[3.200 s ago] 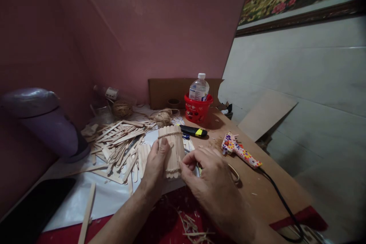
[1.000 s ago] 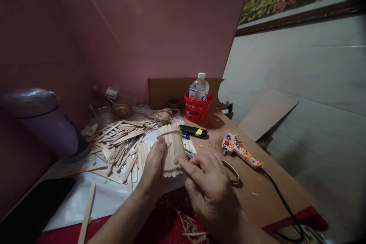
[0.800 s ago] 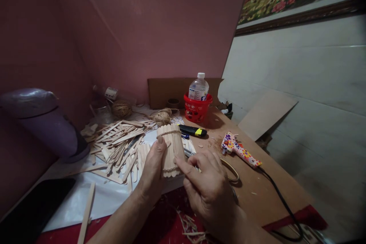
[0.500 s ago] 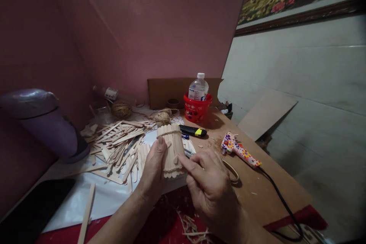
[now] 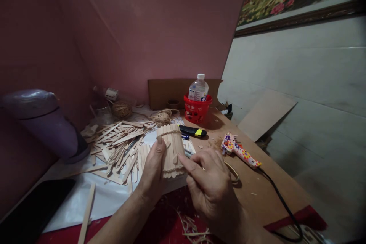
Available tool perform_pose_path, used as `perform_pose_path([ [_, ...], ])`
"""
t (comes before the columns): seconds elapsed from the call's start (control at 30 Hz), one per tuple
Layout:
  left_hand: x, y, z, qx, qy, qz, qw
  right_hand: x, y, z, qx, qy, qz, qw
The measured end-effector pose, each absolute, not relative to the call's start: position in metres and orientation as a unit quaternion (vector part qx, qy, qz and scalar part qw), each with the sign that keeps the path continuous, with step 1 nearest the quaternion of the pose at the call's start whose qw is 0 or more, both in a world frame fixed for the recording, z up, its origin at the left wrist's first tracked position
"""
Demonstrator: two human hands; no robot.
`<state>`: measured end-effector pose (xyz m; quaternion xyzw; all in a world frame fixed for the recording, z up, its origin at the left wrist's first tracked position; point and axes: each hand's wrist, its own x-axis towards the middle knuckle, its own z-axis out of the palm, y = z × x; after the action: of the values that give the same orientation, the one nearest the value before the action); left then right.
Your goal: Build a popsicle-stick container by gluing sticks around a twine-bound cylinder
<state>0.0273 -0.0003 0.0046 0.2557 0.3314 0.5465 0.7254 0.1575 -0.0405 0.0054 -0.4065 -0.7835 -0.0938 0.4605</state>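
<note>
My left hand (image 5: 153, 169) grips a small holder made of upright popsicle sticks (image 5: 175, 145), its thumb on the front face. Twine bands run round the holder near its top and bottom. Two small petal-shaped wood pieces lie on its face, one beside my left thumb, the other a lower wood piece (image 5: 175, 159). My right hand (image 5: 211, 183) has its index fingertip against that lower piece, the other fingers curled in. Whether anything sits inside them is hidden. Behind the right hand show a metal tip and a gold-coloured loop (image 5: 235, 175), apparently scissors, partly covered.
Loose popsicle sticks (image 5: 117, 145) are heaped at left with twine balls (image 5: 122, 109) behind. A red bucket (image 5: 197, 108) holds a plastic bottle. Nearby lie a black-and-yellow cutter (image 5: 193, 131) and a corded, flower-patterned glue gun (image 5: 240, 150). A purple tumbler (image 5: 48, 126) leans at far left.
Hardly anything differs. The holder and my left thumb have tilted very slightly, and my right index finger stays on the small wood piece.
</note>
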Motion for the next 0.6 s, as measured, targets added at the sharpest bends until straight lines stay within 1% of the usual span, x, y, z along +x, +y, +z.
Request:
perform_pose_path([
  [0.17, 0.026, 0.0, 0.001, 0.253, 0.342, 0.543, 0.724, 0.156, -0.04, 0.005, -0.403, -0.801, -0.097, 0.432],
  [0.33, 0.023, 0.005, -0.004, 0.226, 0.364, 0.51, 0.746, 0.159, -0.04, 0.005, -0.411, -0.789, -0.093, 0.448],
  [0.5, 0.023, 0.005, -0.006, 0.235, 0.351, 0.514, 0.747, 0.156, -0.039, 0.007, -0.408, -0.801, -0.096, 0.426],
  [0.6, 0.023, 0.006, -0.004, 0.23, 0.353, 0.52, 0.743, 0.155, -0.036, 0.008, -0.417, -0.788, -0.086, 0.444],
])
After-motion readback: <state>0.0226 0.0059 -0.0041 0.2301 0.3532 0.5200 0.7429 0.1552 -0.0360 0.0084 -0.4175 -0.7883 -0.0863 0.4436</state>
